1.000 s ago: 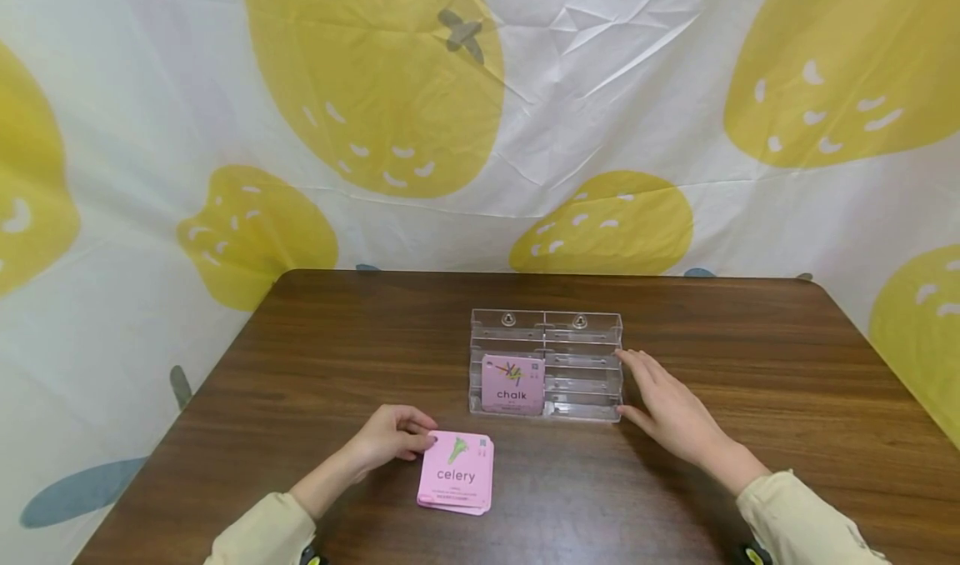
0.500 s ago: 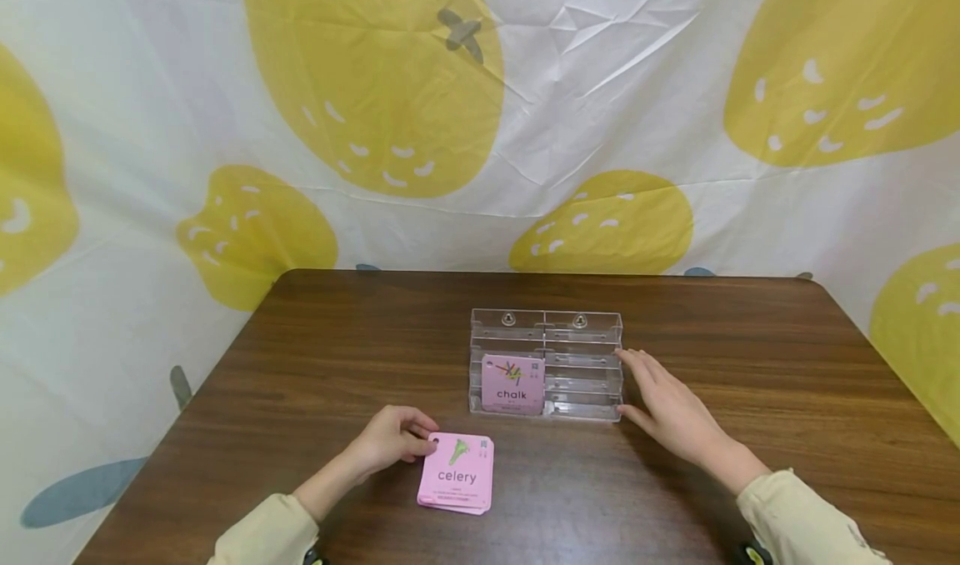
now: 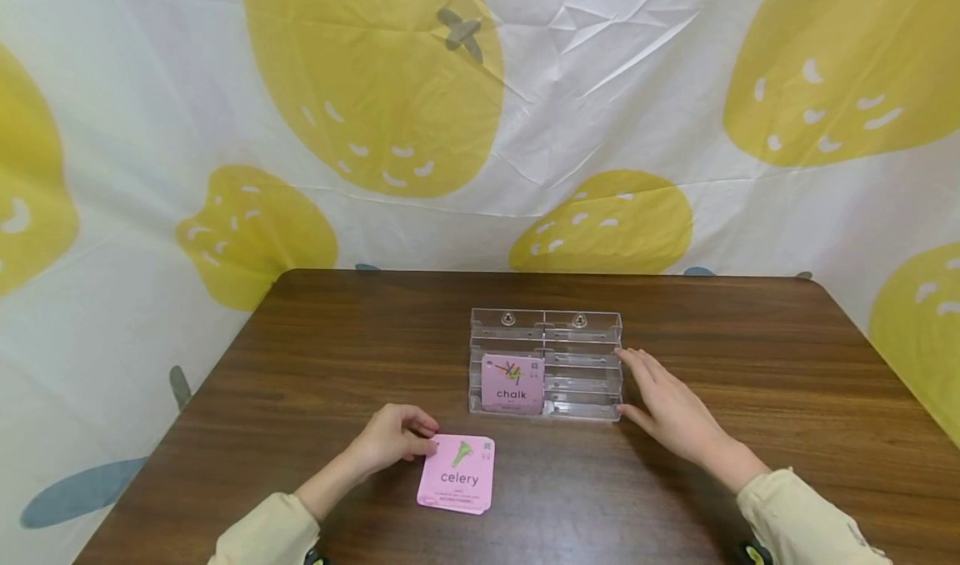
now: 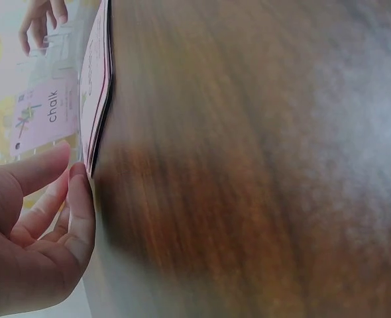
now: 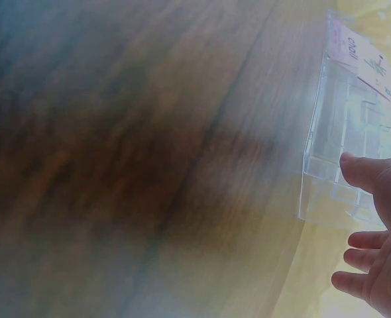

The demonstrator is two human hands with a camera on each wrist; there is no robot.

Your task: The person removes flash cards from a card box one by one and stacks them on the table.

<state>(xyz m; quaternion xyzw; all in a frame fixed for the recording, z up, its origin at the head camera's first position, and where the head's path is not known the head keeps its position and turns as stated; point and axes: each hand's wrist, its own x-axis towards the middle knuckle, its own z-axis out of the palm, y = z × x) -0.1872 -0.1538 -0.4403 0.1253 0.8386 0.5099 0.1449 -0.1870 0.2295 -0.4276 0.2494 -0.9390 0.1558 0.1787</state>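
Note:
Pink cards lie in a stack on the table, a celery card (image 3: 458,475) on top. My left hand (image 3: 384,440) is at the stack's upper left corner, its thumb and curled index finger pinching the celery card there. In the left wrist view the fingertips of this hand (image 4: 40,232) meet the corner of the cards (image 4: 96,86). A clear plastic holder (image 3: 583,411) in two columns stands behind, with a chalk card (image 3: 513,386) in its lower left. My right hand (image 3: 671,411), fingers extended, touches the holder's right side; its thumb (image 5: 364,173) rests there in the right wrist view.
The brown wooden table (image 3: 360,323) extends around the cards and holder to rounded back corners. A white cloth with yellow fruit prints (image 3: 420,240) hangs behind the table and along its sides.
The celery card has shifted slightly right and turned a little, covering more of the stack. My left hand has barely moved with it. My right hand and the holder stay in place.

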